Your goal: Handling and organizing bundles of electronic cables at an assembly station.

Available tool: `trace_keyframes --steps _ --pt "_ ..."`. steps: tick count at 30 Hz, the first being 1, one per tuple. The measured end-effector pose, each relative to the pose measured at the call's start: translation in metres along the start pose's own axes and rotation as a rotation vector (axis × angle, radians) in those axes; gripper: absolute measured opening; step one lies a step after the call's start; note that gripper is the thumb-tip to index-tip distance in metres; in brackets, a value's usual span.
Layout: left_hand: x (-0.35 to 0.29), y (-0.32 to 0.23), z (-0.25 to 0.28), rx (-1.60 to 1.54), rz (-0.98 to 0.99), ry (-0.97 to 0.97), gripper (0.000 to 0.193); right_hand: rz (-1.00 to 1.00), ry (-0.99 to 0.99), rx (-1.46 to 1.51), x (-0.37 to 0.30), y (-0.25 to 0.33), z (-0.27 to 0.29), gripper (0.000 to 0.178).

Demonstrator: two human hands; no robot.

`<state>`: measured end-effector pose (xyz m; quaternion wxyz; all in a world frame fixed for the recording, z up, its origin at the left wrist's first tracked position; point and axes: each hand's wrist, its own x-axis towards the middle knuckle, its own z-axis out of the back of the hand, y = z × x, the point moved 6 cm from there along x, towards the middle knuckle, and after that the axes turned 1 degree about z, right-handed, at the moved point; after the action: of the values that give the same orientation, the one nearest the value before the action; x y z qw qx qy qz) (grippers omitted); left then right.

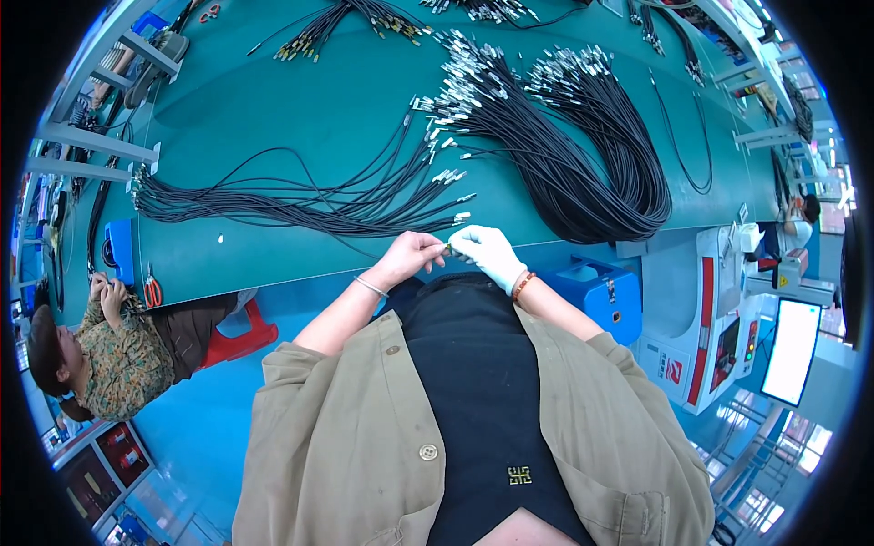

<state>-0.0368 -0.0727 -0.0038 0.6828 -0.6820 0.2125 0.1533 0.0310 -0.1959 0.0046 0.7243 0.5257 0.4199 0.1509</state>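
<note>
At the near edge of the green table [300, 105], a small piece [448, 247] is pinched between the fingertips of both hands, in front of the dark shirt. The left hand [407, 257] is bare, its fingers curled nearly closed toward the thumb. The right hand [490, 255] is covered by a white glove, likewise drawn in to a pinch (its far fingers are partly hidden). Whether the piece is joined to a cable cannot be told; it is too small and too much covered.

Just beyond the hands, a loose bundle of black cables [273, 204] is spread to the left, its pale ends fanned close to the fingertips. To the right, a thick bundle [574, 173] is laid bent in a loop, with silvery tips pointed to the far side. At the far side, another bundle [350, 11] with yellowish tips is seen.

On the left, orange-handled scissors [152, 292] are laid near a blue box [119, 247]; beside them a co-worker [123, 380] in a patterned top is seated, both hands raised together at the table.
</note>
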Motion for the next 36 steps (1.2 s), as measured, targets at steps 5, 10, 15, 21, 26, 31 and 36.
trace_keyframes --steps 5,10,15,21,26,31,36 --pt "-0.001 0.005 -0.001 -0.001 -0.005 -0.014 0.02 -0.01 0.014 -0.047 -0.003 0.0 -0.005 0.024" --pt "0.0 0.006 -0.002 0.024 -0.028 -0.022 0.019 -0.021 -0.004 -0.07 -0.007 0.004 -0.006 0.024" --pt "0.005 0.011 -0.004 0.008 -0.025 0.009 0.019 -0.034 -0.004 -0.079 -0.008 0.004 -0.007 0.025" --pt "0.016 0.013 -0.003 0.13 -0.028 0.024 0.021 -0.05 -0.042 -0.007 0.0 -0.006 -0.001 0.024" --pt "-0.009 -0.034 0.004 1.244 -0.491 -0.467 0.059 -0.065 -0.271 0.171 0.024 -0.019 0.033 0.025" --pt "0.006 -0.001 0.045 1.473 -0.422 -0.394 0.09 -0.132 -0.344 0.281 0.03 -0.024 0.058 0.028" --pt "0.023 -0.032 0.088 1.403 -0.418 -0.583 0.11 -0.098 -0.278 0.459 -0.004 -0.057 0.061 0.023"
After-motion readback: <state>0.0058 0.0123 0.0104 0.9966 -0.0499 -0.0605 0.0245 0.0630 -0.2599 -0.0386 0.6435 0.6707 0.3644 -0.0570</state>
